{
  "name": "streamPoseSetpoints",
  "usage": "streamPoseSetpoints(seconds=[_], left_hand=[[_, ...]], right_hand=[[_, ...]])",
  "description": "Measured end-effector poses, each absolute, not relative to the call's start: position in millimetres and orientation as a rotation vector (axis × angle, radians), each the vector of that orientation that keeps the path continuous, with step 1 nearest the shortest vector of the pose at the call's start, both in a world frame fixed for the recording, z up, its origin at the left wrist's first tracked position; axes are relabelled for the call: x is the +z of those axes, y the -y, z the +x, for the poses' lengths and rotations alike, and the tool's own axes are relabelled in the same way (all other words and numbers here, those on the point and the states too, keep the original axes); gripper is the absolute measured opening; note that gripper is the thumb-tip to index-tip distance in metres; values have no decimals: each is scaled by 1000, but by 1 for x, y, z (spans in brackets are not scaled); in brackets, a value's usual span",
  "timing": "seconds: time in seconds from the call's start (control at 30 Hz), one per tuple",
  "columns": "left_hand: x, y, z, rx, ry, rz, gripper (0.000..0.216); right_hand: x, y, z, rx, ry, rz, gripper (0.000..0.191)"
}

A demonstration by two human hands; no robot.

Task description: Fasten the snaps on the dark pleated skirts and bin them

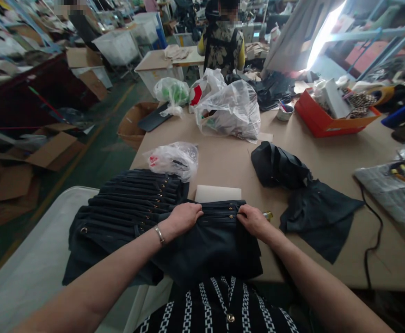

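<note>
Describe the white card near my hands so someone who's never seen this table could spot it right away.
Start at the big tan worktable and find the near edge, where the left hand and right hand press on a dark zippered fabric piece. Just beyond that piece lies the white card, flat. It is the only plain pale rectangle among dark cloth and crinkled plastic bags.

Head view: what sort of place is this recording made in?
Most likely a garment or bag-making workshop. Both hands, left hand and right hand, rest on a stack of dark zippered fabric pieces; cut dark fabric lies on the long worktable, with another person working beyond.
</note>
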State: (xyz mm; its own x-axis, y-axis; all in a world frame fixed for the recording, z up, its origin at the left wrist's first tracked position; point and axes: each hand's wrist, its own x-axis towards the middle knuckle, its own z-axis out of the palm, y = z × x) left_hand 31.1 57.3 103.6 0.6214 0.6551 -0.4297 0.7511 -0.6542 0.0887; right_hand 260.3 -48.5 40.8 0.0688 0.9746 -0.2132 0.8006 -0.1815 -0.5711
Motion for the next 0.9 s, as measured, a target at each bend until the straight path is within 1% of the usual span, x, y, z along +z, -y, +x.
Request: streamPoseSetpoints(seconds=[0.13, 0.23, 0.33, 0.47, 0.53, 0.57, 0.63, 0.73, 0.8, 0.9], left_hand=[[71, -62, 41, -605, -1144, 2638, 28], [61, -64, 42, -636, -1145, 2635, 28], [63, -68, 42, -647, -1158, 2632, 27], [77, -62, 49, -651, -1165, 2665, 26], [80, -49, 56, -561, -1154, 2793, 30], [78, -41, 60, -457, -1128, 2908, 35], [66, -23, 65, -291, -914, 3081, 44], [36, -2, 64, -326, -645, 3126, 56], [17, 4, 60, -300, -635, 3141, 60], [4, 4, 52, -232, -662, 3143, 63]], right_hand=[[17, 43, 253, 732, 1791, -2198, 10], [12, 45, 248, 692, 1813, -2250, 11], [12, 44, 247, 680, 1838, -2271, 13], [17, 39, 247, 672, 1868, -2293, 14], [20, 38, 244, 660, 1877, -2297, 16], [22, 38, 242, 653, 1879, -2293, 17], [23, 37, 239, 637, 1872, -2288, 18], [25, 39, 241, 615, 1837, -2289, 19], [30, 46, 255, 591, 1807, -2275, 19], [43, 70, 308, 479, 1680, -2316, 28]])
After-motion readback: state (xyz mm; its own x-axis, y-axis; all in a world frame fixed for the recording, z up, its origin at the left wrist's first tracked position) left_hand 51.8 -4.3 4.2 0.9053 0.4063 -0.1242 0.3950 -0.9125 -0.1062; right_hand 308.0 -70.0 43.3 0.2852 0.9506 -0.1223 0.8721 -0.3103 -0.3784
